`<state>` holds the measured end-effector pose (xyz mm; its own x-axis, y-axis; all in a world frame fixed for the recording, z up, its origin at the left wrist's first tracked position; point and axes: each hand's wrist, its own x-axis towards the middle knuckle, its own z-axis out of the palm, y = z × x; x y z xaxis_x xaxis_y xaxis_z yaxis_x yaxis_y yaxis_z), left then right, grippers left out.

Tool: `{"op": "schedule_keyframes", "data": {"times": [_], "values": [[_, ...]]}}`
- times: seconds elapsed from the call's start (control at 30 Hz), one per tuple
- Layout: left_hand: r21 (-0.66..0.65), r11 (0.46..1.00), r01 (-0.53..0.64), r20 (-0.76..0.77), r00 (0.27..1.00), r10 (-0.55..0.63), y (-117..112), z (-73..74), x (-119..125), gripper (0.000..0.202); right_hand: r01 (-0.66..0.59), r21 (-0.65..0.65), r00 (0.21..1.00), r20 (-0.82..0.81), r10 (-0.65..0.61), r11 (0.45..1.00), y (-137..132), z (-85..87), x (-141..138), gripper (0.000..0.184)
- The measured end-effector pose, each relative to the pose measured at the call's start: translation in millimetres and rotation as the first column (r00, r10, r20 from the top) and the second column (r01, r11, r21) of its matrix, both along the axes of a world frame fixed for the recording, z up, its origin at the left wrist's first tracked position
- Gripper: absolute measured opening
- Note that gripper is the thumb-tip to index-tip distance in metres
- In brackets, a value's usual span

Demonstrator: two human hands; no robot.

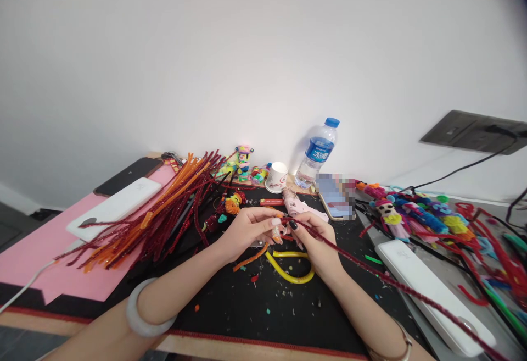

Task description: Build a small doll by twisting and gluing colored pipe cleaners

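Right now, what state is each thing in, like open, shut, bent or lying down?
Left hand: shut, pinching the red pipe cleaner.
Right hand: shut, pinching it too.
Red pipe cleaner: stretched out long.
Yellow pipe cleaner: bent, lying on the mat.
Red and orange bundle: lying loose.
Water bottle: cap on.
Phone: screen lit.

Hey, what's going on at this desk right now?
A person is working with craft stems over a black mat. The left hand and right hand meet above the mat, both pinching the near end of a long red pipe cleaner that trails off to the lower right. A bundle of red and orange stems lies to the left, a yellow stem lies curled by the hands, and colourful figures are piled on the right.
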<state>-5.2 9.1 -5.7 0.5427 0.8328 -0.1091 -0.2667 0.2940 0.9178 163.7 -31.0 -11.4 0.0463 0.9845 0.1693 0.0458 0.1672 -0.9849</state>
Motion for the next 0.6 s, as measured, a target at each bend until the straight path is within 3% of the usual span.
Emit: {"op": "schedule_keyframes", "data": {"times": [0.3, 0.43, 0.6], "values": [[0.099, 0.995, 0.020, -0.122, 0.993, -0.007, -1.9, 0.8, 0.6, 0.025, -0.046, 0.018, 0.994, 0.099, 0.044, 0.999, -4.6, 9.0, -2.7, 0.021], [0.074, 0.997, -0.001, -0.118, 0.993, 0.009, -2.2, 1.5, 1.3, 0.023, -0.043, 0.025, 0.982, 0.186, 0.038, 0.999, -5.7, 9.2, -2.3, 0.032], [0.028, 0.999, -0.019, -0.104, 0.994, 0.022, -1.7, -0.1, 1.2, 0.027, -0.052, 0.106, 0.967, 0.255, 0.023, 0.993, -6.1, 9.0, -2.1, 0.028]]}}
